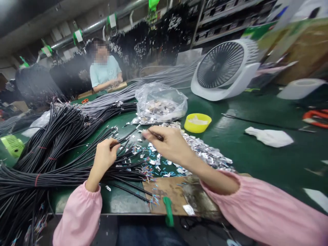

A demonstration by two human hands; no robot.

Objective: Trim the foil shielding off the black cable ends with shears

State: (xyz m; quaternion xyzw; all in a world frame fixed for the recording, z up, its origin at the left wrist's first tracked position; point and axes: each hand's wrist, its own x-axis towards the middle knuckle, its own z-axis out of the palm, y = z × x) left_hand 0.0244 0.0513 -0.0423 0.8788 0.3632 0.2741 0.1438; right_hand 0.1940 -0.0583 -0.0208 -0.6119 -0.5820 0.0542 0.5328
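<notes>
My left hand (104, 157) is closed in a pinch on a black cable (129, 134), whose stripped end points up and to the right. My right hand (170, 142) grips a dark slim tool (156, 135), with its fingertips close to that cable end; blur and the fingers hide the tool's exact kind. Below both hands lie black cables (123, 169) with colored wire ends fanned out. Silver foil scraps (205, 150) and small blue bits are heaped and strewn over the green table beside the right hand.
Thick bundles of black cable (58, 147) fill the left side. A clear bag of scraps (161, 106), a yellow dish (197, 123) and a white fan (222, 68) stand beyond. A cardboard sheet (164, 184) lies at the near edge. Across the table sits a person (105, 73).
</notes>
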